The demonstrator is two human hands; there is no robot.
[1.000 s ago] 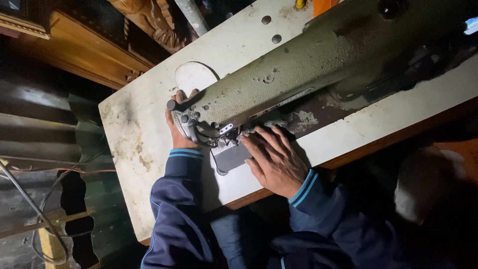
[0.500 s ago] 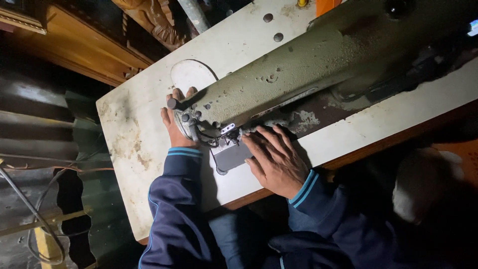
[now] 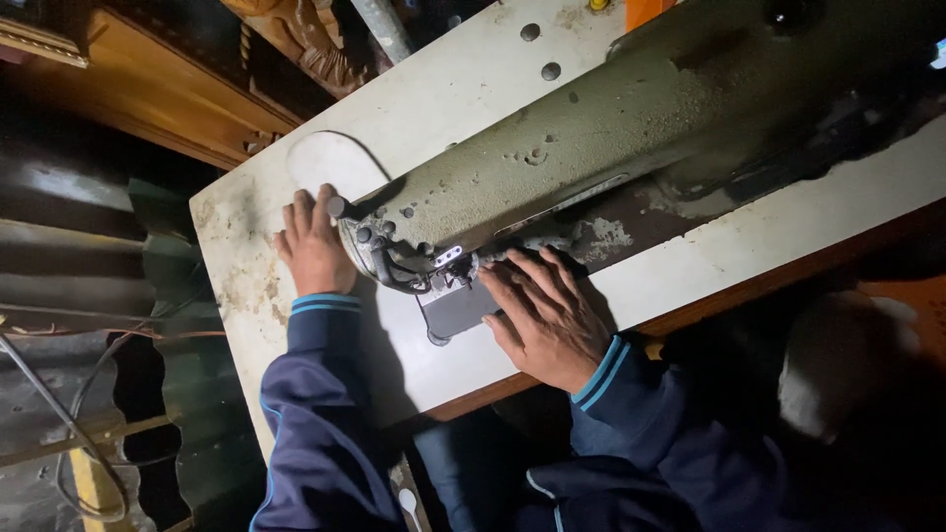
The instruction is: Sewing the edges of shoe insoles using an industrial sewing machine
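An olive-green industrial sewing machine (image 3: pixel 631 128) lies across a worn white table (image 3: pixel 443 99). My left hand (image 3: pixel 313 246) rests flat on the tabletop just left of the machine's needle head (image 3: pixel 389 251), fingers apart. My right hand (image 3: pixel 542 315) lies flat, fingers spread, on the machine bed beside a small grey piece (image 3: pixel 458 310) under the needle area. Both arms wear dark blue sleeves with light blue cuff stripes. Whether the right fingers press the grey piece or only the bed, I cannot tell.
A pale round disc shape (image 3: pixel 335 163) lies on the table behind my left hand. Carved wooden furniture (image 3: pixel 305 44) stands past the table's far edge. Corrugated metal sheeting (image 3: pixel 89 296) and loose cables (image 3: pixel 59 433) fill the left side.
My left hand has shifted slightly along the table beside the machine head. The right hand stays spread on the bed by the grey piece.
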